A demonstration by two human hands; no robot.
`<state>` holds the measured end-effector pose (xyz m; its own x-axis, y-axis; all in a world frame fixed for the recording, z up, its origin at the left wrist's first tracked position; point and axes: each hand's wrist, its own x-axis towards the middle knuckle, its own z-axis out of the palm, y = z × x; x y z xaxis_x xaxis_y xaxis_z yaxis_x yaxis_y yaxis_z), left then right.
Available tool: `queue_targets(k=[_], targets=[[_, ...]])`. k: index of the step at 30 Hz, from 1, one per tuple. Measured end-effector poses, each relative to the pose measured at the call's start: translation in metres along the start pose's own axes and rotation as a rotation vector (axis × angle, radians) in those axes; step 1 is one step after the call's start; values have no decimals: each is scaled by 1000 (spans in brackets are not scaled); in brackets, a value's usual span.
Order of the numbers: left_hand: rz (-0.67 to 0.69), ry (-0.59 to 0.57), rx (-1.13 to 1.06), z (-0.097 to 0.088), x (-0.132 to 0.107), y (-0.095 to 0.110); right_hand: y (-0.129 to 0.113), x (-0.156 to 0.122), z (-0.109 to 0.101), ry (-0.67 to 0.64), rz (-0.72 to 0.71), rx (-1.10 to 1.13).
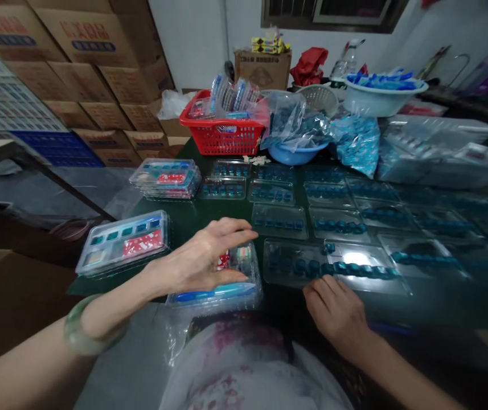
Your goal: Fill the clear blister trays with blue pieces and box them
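Observation:
My left hand [203,250] is over a clear plastic case [255,272], thumb and fingers spread apart across it. In that case lie a blue pen [218,292], a red patterned piece [223,261] and a small pale striped block [244,252]. Part of the case is hidden under my palm. My right hand [337,310] is closed, its fingers curled down at the near edge of a clear tray [286,246] with a row of teal pieces. Whatever its fingertips hold is hidden. A single teal piece [329,247] sits just beyond them.
Filled cases [124,242] lie at the left, with a stack of cases [167,179] behind. Several clear trays [280,219] with teal pieces cover the right. At the back stand a red basket [226,136], a blue basin [297,154] and a plastic bin [440,165].

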<state>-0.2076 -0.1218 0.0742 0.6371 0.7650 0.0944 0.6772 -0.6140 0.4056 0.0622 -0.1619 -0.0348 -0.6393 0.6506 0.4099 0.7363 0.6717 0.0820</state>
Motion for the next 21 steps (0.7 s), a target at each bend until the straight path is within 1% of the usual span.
queue_targets(k=[2,5,7,9,13,17,19,21], targets=[[140,-73,40,8,16,7,0,0,-5,7,1,-17],[303,-155,122,16,34,17,-2,2,-13,20,8,-34],[379,-181,155,17,41,23,-3,3,-18,41,13,-43],[418,-183,153,14,44,28,-3,5,-25,67,16,-52],[403,-122,148,0,46,33,2,14,-46,111,2,-104],[424,-50,149,-8,48,32,7,32,-76,171,-81,-196],[394,30,99,-13,46,30,9,43,-90,209,-106,-219],[322,138,11,-21,40,29,11,52,-101,246,-72,-148]])
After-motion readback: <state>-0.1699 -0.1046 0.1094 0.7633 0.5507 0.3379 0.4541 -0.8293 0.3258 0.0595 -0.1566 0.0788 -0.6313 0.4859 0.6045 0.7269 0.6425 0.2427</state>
